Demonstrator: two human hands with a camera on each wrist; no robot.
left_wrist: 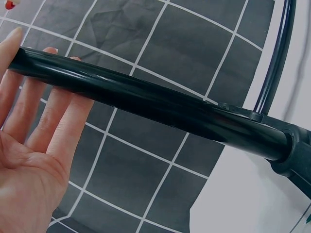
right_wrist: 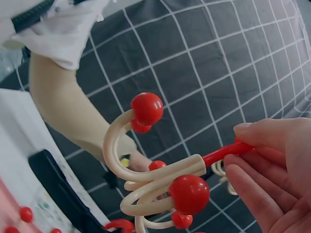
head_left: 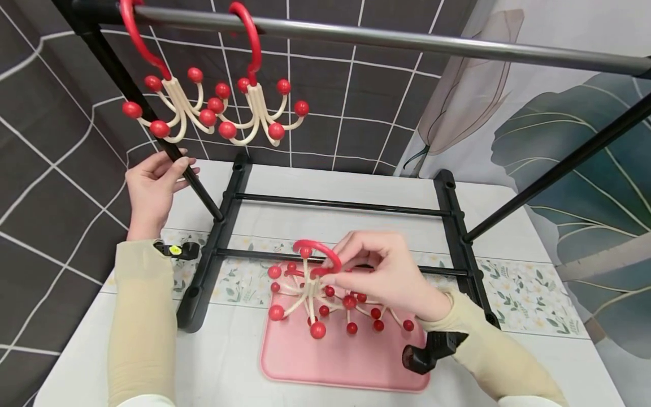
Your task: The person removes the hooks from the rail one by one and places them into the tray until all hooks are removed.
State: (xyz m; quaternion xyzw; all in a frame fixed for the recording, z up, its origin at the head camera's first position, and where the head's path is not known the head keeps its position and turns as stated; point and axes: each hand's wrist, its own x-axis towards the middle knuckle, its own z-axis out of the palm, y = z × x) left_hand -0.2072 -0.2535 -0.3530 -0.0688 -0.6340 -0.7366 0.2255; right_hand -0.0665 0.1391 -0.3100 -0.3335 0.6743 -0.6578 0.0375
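Observation:
My left hand (head_left: 155,183) holds the slanted black post (left_wrist: 146,97) of a garment rack, thumb on one side and fingers along the other. Above the pink tray, my right hand (head_left: 383,271) pinches a cream hook hanger (right_wrist: 163,179) by its red hook (right_wrist: 226,153). This hanger has several curved arms tipped with red balls. Two similar hangers, a left one (head_left: 175,107) and a right one (head_left: 256,110), hang by their red hooks from the rack's top bar (head_left: 356,39). More ball-tipped hangers (head_left: 378,314) lie on the pink tray (head_left: 346,362), partly hidden behind the held one and my right hand.
The rack's black base (head_left: 335,203) stands on a white table covering (head_left: 229,362) with a floral strip. A second slanted post (head_left: 559,169) rises at the right. Dark gridded cloth (head_left: 325,113) hangs behind and at the left; a leaf-patterned curtain (head_left: 585,169) hangs at the right.

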